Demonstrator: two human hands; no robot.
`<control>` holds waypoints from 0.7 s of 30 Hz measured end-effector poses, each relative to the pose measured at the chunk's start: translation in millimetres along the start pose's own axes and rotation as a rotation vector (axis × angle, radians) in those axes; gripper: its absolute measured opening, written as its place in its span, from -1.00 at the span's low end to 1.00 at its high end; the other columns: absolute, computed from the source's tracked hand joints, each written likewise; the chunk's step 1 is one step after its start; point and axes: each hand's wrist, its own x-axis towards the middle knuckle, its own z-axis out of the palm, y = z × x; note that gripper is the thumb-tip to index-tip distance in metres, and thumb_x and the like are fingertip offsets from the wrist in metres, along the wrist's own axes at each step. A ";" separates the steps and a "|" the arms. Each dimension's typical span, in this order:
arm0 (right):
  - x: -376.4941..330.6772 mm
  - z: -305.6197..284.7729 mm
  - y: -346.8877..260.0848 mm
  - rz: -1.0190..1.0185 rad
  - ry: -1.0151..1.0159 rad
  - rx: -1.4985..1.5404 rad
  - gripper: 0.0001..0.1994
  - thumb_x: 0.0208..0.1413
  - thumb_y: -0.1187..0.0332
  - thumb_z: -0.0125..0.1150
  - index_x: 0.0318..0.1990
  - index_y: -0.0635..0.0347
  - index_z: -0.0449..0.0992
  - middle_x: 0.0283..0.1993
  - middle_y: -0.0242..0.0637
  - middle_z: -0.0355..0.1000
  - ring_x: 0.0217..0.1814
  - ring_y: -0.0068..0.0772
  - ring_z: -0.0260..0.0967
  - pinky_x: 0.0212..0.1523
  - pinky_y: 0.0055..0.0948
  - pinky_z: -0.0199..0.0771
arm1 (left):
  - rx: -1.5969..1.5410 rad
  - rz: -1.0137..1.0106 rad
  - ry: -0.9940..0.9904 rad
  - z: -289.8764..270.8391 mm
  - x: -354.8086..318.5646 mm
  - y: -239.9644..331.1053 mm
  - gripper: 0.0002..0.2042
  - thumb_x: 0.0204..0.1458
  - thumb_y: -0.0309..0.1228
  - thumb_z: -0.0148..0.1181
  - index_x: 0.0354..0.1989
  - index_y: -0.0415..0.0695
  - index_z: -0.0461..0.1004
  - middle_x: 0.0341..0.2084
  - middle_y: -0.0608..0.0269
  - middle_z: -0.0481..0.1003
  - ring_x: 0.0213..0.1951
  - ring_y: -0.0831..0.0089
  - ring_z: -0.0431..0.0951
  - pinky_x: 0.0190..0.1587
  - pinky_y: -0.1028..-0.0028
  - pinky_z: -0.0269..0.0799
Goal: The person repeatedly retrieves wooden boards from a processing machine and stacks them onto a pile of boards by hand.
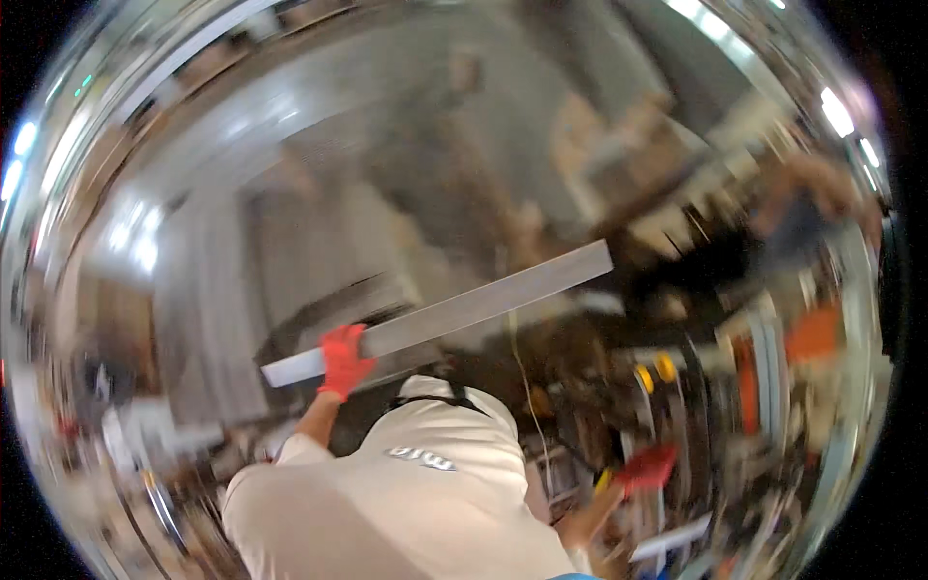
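Observation:
My left hand (345, 362), in a red glove, is closed around a long, narrow grey board (488, 300) near its left end. The board slants up to the right in front of my body, its far end free in the air. My right hand (647, 470), also in a red glove, is stretched out low on the right, away from the board. Its fingers are smeared by motion, so their grip is unclear. A short pale strip (671, 537) lies just below that hand; I cannot tell whether they touch.
Much of the surroundings is blurred. Brown boxes or wooden blocks (638, 159) stand at the far right. Another person (807, 217) is at the right side. Cluttered equipment with yellow round parts (656, 372) and an orange panel (814, 334) fills the lower right.

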 end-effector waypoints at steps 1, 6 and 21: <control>6.3 18.8 58.6 0.104 0.001 0.982 -0.60 0.22 0.28 0.03 0.02 0.50 0.47 0.11 0.06 0.43 0.10 -0.17 0.43 0.18 -0.22 0.42 | -0.054 -0.148 -0.052 12.9 -17.1 -4.7 -0.28 -0.39 -0.19 0.45 0.08 0.00 0.35 -0.06 0.10 0.44 0.03 0.06 0.40 0.04 0.08 0.24; 10.2 -22.8 -33.9 0.000 -0.268 -0.672 -0.49 0.30 0.17 -0.13 0.31 0.27 0.26 0.38 -0.11 0.18 0.41 -0.17 0.12 0.42 -0.20 0.06 | -0.188 -0.844 0.175 44.2 -81.0 -24.2 -0.27 -0.31 -0.14 0.42 0.14 -0.03 0.32 -0.03 0.10 0.45 0.03 0.06 0.45 0.00 0.13 0.36; 44.0 -0.3 -20.9 -0.002 -0.252 -0.693 -0.47 0.30 0.14 -0.07 0.31 0.28 0.24 0.35 -0.11 0.22 0.38 -0.13 0.16 0.40 -0.22 0.09 | -0.208 -1.337 0.219 37.1 -6.4 -238.0 -0.36 -0.21 -0.21 0.33 0.13 -0.05 0.29 -0.05 -0.04 0.43 0.05 0.01 0.44 0.03 0.07 0.38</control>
